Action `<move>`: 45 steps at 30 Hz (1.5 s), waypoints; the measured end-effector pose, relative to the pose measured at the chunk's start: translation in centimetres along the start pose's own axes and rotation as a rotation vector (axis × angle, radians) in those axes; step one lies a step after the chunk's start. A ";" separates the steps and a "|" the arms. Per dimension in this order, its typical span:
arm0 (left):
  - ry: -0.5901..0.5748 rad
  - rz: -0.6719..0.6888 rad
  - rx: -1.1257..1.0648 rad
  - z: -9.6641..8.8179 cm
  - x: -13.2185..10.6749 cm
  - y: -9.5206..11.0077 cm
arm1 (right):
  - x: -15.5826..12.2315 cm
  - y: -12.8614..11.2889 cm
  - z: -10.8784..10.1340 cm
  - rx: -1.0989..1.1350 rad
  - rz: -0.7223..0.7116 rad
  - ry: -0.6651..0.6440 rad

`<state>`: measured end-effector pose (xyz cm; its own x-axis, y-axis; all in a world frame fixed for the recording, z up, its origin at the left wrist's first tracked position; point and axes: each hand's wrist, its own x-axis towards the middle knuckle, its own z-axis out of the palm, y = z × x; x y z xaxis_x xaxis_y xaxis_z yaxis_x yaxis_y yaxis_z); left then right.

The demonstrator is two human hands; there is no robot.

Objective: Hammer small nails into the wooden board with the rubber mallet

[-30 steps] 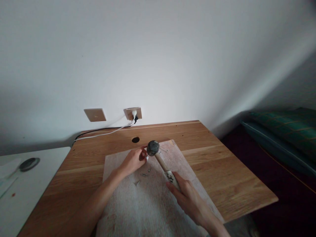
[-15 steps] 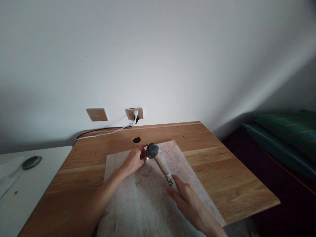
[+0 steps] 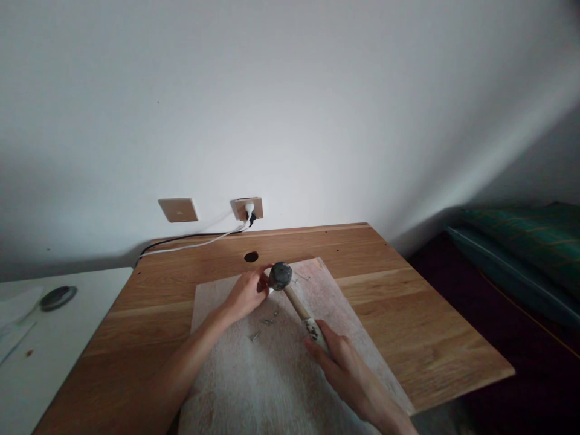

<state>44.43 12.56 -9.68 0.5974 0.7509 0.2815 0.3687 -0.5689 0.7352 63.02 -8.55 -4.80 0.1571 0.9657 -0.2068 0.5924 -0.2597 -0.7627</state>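
My right hand (image 3: 341,366) grips the pale wooden handle of a hammer (image 3: 294,299), whose dark round head sits over the far part of a pale board (image 3: 272,374). My left hand (image 3: 247,293) is pinched just left of the hammer head, its fingertips holding something small that I cannot make out. A few loose nails (image 3: 265,321) lie on the board between my hands. The board rests on a wooden desk (image 3: 408,314).
A round cable hole (image 3: 251,257) is in the desk behind the board. A wall socket (image 3: 247,208) with a white and a black cable, and a blank plate (image 3: 178,209), are on the wall. A white table (image 3: 27,356) with a dark round object stands left; a green cushion (image 3: 521,241) right.
The hammer head has dropped slightly toward the board and my left fingertips. Both hands stay almost where they were.
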 end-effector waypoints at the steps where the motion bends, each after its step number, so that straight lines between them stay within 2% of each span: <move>1: -0.007 0.002 -0.006 0.0 0.0 0.0 | 0.0 0.0 0.0 0.011 -0.005 0.001; 15: -0.020 0.011 -0.042 0.0 0.0 -0.2 | -0.2 0.8 0.4 0.006 -0.019 -0.038; 18: -0.087 -0.001 -0.078 -0.7 0.0 -0.1 | -0.7 1.6 -0.1 -0.011 0.025 0.007; 20: -0.110 0.020 -0.020 -1.6 0.0 0.3 | -1.1 2.5 -0.7 -0.035 0.054 0.036; 24: -0.094 0.222 0.271 -3.3 -0.1 2.1 | -2.0 4.7 -1.7 -0.050 0.080 0.044; 27: -0.193 0.424 0.441 -3.6 -0.4 4.3 | -2.3 5.7 -2.0 -0.028 0.075 0.022; 31: -0.355 0.619 0.628 -2.8 -1.0 6.3 | -2.3 5.5 -2.2 -0.028 0.064 0.005; 35: -0.413 0.750 0.726 -2.3 -1.7 6.3 | -2.2 5.0 -2.6 0.007 0.048 -0.006; 40: -0.348 0.853 0.763 -2.3 -2.6 5.3 | -2.2 4.7 -2.7 -0.020 0.057 -0.011; 45: -0.338 0.894 0.774 -2.1 -2.9 5.2 | -2.2 5.0 -2.5 -0.009 0.049 0.002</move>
<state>43.09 8.16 -5.41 0.9687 -0.0644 0.2398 -0.0088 -0.9741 -0.2261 67.61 -11.94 -6.61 0.1878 0.9519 -0.2421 0.5913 -0.3063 -0.7460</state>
